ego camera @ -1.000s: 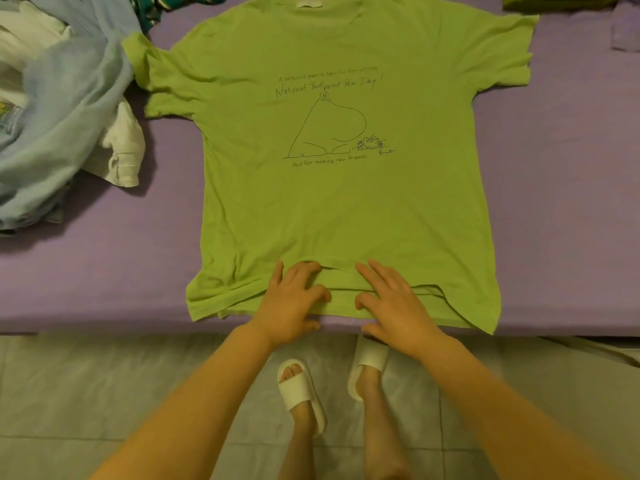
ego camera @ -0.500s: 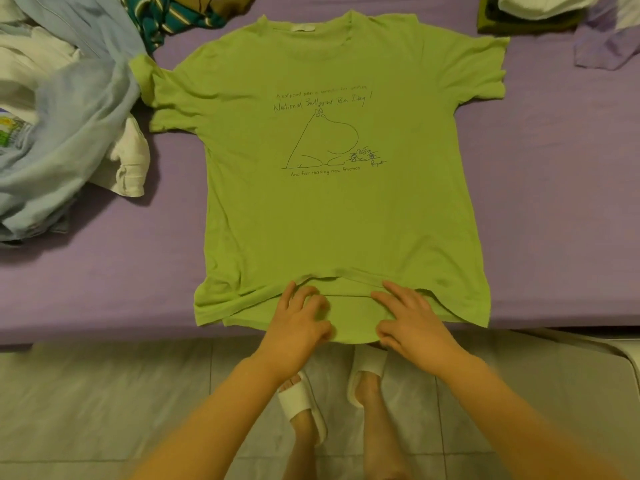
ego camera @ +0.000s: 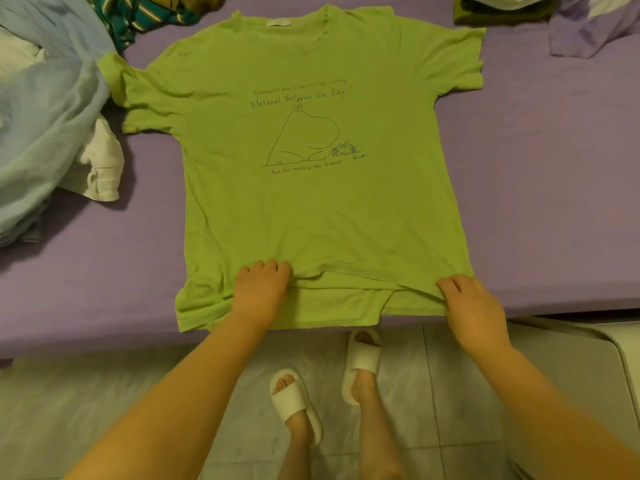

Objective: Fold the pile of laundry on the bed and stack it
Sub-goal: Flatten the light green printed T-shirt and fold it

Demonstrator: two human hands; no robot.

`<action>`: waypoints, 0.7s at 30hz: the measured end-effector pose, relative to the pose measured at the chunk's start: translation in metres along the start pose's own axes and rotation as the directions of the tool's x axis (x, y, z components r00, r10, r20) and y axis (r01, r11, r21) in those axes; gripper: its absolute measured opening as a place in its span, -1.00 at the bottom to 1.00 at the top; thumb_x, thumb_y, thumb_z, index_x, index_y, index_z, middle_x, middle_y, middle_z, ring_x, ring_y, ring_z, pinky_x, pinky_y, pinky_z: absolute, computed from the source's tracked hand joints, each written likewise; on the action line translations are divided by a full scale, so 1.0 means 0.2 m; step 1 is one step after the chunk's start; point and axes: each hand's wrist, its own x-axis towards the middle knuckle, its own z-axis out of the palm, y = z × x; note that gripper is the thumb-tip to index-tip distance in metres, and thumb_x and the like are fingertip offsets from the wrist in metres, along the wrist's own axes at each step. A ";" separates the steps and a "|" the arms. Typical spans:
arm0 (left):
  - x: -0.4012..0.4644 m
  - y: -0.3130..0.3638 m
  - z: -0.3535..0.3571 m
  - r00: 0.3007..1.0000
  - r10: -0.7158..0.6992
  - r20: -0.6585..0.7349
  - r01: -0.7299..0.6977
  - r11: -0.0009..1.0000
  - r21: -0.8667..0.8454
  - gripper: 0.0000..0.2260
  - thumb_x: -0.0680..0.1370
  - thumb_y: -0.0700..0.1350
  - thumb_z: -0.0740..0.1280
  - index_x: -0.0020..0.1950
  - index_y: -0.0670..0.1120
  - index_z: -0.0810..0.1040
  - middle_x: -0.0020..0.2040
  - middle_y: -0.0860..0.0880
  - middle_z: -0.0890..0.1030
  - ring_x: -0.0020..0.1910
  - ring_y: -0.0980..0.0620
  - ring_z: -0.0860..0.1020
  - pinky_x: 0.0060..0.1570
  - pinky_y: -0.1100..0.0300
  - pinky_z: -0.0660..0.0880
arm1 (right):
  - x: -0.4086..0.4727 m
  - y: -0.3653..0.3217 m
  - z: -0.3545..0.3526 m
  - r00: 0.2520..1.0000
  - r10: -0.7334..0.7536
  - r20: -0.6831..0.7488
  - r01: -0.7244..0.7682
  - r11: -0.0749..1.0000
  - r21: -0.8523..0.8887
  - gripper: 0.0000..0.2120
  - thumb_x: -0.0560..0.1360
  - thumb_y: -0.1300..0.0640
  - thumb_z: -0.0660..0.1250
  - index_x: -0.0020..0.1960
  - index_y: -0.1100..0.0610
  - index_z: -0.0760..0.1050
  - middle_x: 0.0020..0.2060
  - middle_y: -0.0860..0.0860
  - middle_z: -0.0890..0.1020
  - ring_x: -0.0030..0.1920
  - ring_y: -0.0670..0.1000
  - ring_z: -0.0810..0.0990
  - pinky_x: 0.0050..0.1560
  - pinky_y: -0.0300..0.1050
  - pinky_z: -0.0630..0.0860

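Green T-shirt (ego camera: 311, 202) is lying print-up at bed (ego camera: 554, 202) centre, left hand (ego camera: 258, 292) at 7 o'clock and right hand (ego camera: 471, 306) at 5 o'clock pinching the rumpled hem with curled fingers; suggest tensioning evenly outward before folding.

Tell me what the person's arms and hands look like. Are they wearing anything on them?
Both forearms are bare right up to the picture's edge, with no sleeves showing. The left hand and the right hand wear no gloves, and I can see no rings, watch or bracelet. On the feet are white open-toe slippers.
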 end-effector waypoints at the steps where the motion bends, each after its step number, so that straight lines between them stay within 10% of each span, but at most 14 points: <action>1: -0.02 -0.04 0.01 0.998 0.044 0.036 -0.044 0.999 -0.006 -0.72 0.61 -0.10 0.13 0.32 -0.02 0.38 0.17 -0.08 0.48 0.13 -0.10 0.47 -0.04 0.11 0.37 | -0.03 0.04 0.00 0.999 -0.020 0.027 0.021 1.000 -0.022 -0.59 0.38 0.39 0.33 0.21 0.17 0.51 0.09 0.17 0.54 0.10 0.23 0.47 -0.23 -0.01 0.41; 5: -0.14 -0.13 0.04 0.955 0.230 0.190 -0.223 0.973 -0.058 -0.69 0.61 -0.09 0.15 0.32 0.11 0.46 0.21 0.01 0.48 0.17 -0.04 0.43 -0.02 0.17 0.29 | -0.10 0.10 -0.03 0.985 -0.136 0.107 0.135 0.991 0.017 -0.66 0.20 0.52 0.42 -0.10 0.23 0.63 -0.20 0.20 0.59 -0.14 0.25 0.56 -0.36 0.00 0.43; 8: -0.20 -0.11 0.05 0.956 0.192 0.223 -0.177 0.980 -0.086 -0.75 0.58 -0.03 0.13 0.11 0.08 0.58 0.11 0.05 0.55 0.10 -0.01 0.46 -0.07 0.16 0.23 | -0.07 0.03 -0.06 0.991 -0.115 0.074 0.114 0.993 0.014 -0.78 0.33 0.40 0.39 -0.09 0.19 0.65 -0.10 0.15 0.63 -0.01 0.24 0.53 -0.07 0.01 0.40; 14: -0.23 -0.05 0.10 1.000 0.021 0.015 -0.016 0.957 -0.289 -0.67 0.54 -0.01 0.23 0.30 0.08 0.51 0.33 -0.02 0.40 0.30 -0.09 0.31 0.13 0.11 0.34 | -0.04 -0.51 0.00 0.910 -0.412 0.053 0.392 0.894 0.219 -0.43 0.49 0.25 0.21 0.47 -0.01 0.27 0.49 0.06 0.22 0.46 0.13 0.18 0.33 0.02 0.24; 18: -0.25 -0.10 0.09 0.998 -0.045 0.032 0.055 0.903 -0.425 -0.71 0.57 -0.07 0.23 0.27 -0.01 0.55 0.23 -0.09 0.48 0.16 -0.12 0.47 0.04 0.08 0.42 | -0.10 -0.83 0.11 0.865 -0.433 0.255 0.377 0.895 0.239 -0.61 0.55 0.16 0.14 0.35 0.02 0.43 0.45 0.00 0.25 0.29 0.12 0.38 0.08 -0.13 0.32; 21: -0.30 -0.22 0.07 0.940 -0.328 -0.091 0.235 0.819 -0.524 -0.78 0.52 -0.20 0.29 0.12 -0.14 0.63 0.10 -0.19 0.54 0.09 -0.22 0.49 0.00 -0.01 0.41 | -0.09 -0.99 0.11 0.885 -0.442 0.147 0.407 0.887 0.218 -0.62 0.54 0.16 0.15 0.33 0.03 0.44 0.39 0.02 0.35 0.36 0.10 0.31 0.19 -0.11 0.26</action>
